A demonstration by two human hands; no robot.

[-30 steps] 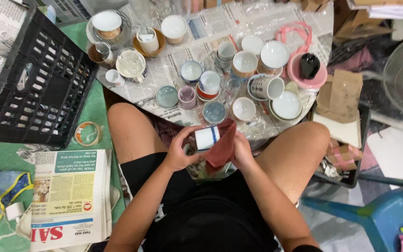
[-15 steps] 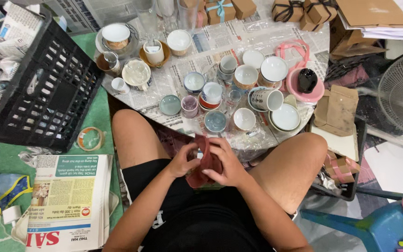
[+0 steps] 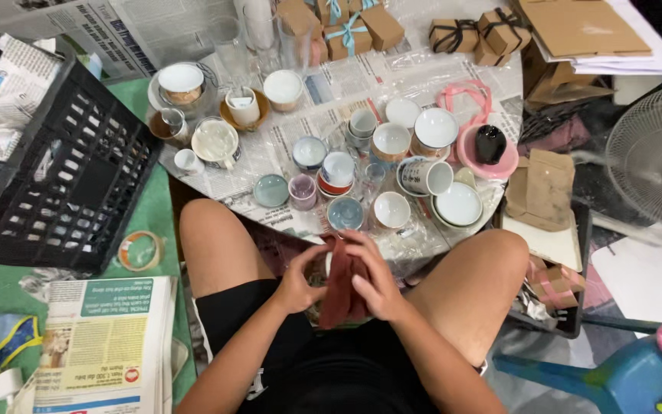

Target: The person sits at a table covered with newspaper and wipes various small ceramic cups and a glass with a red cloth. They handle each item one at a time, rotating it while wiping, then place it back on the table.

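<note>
At your far left the black crate [image 3: 55, 176] stands on the green mat with the tape roll [image 3: 140, 251] just beside its near corner and a folded newspaper [image 3: 105, 345] in front of that; none of it is in your way, so leave it. Your left hand [image 3: 300, 282] is curled around the left side of the red cloth [image 3: 342, 295] in your lap, between your knees, its fingers closed on the fabric. Whatever the cloth wraps is hidden, so I cannot tell what sits inside. Keep that hand as the steady support: cup from below rather than pinching, since anything ceramic inside would slip if only the fabric is gripped. Your right hand [image 3: 373, 276] lies over the top and right of the cloth, fingers bent and pressing down on it. Let this hand do the turning or rubbing, in short strokes, and keep the bundle low over your lap rather than lifting it toward the table [image 3: 323, 100]. Just past your fingertips the table edge is crowded: a small blue cup [image 3: 345, 212] and a white cup [image 3: 391, 209] stand nearest, with a mug [image 3: 425, 175] on its side behind them. Watch your knuckles there; a nudge could tip one off the edge. Further right, the pink bowl [image 3: 488, 157] and the fan [image 3: 657, 157] are well apart from your hands.
</note>
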